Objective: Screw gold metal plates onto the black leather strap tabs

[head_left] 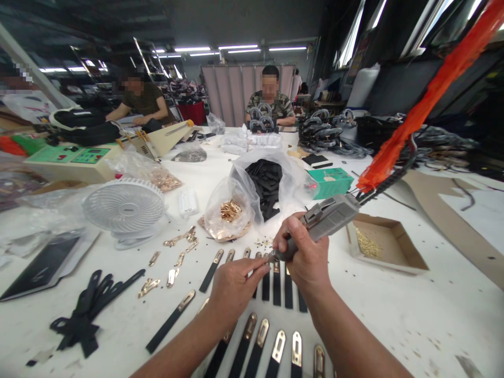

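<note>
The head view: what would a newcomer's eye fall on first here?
Probably the bright orange-red strip, slanting from the upper right toward the grey tool held in the right hand. Next, the black straps with shiny gold-coloured plates, lying in rows at the lower middle. The white fan stands out at left.

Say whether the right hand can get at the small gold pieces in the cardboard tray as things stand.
Probably not: the right hand is wrapped around the grey tool. Otherwise the way looks free, as the open cardboard tray leaves the small gold pieces uncovered.
</note>
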Demonstrator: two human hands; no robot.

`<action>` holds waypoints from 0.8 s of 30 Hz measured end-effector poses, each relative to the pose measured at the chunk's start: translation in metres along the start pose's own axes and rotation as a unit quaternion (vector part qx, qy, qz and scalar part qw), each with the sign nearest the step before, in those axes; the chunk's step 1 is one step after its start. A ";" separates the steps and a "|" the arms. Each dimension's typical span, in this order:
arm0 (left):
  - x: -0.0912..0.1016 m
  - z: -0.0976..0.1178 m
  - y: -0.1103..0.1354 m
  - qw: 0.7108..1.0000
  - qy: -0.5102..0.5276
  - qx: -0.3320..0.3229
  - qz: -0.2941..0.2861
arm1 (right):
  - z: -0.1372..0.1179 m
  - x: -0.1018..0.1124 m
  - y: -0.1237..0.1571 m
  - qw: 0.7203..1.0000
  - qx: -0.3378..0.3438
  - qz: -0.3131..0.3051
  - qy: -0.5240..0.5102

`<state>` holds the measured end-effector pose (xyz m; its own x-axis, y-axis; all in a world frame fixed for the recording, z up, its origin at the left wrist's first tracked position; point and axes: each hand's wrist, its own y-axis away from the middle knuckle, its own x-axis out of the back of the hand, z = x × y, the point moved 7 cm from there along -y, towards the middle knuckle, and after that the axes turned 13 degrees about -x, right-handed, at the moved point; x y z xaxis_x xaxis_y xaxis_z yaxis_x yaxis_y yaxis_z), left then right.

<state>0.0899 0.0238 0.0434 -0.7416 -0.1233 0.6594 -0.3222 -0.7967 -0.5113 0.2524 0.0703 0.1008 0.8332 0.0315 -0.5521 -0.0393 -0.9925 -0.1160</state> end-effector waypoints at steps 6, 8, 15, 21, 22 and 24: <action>0.000 0.001 0.000 1.000 -0.007 0.000 -0.004 | -0.004 -0.002 0.002 1.000 0.009 -0.001 -0.016; 0.000 0.002 -0.001 1.000 -0.010 0.005 -0.006 | -0.004 -0.003 0.003 1.000 0.006 -0.001 -0.015; 0.000 0.005 -0.003 1.000 -0.012 0.024 -0.014 | -0.002 -0.002 0.002 1.000 -0.001 0.003 0.000; 0.001 0.001 -0.003 0.991 -0.125 -0.003 -0.044 | -0.002 0.006 0.000 0.999 -0.005 0.026 0.026; 0.000 0.002 -0.003 0.987 -0.151 -0.026 -0.057 | -0.004 0.008 -0.001 0.999 0.000 0.035 0.029; -0.004 0.004 -0.002 0.975 -0.188 -0.074 -0.093 | -0.006 0.011 -0.002 0.998 0.011 0.048 0.034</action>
<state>0.0961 0.0234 0.0441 -0.4027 -0.2153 0.8897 -0.5333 -0.7348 -0.4192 0.2652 0.0724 0.0998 0.8603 -0.0724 -0.5047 -0.1327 -0.9876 -0.0844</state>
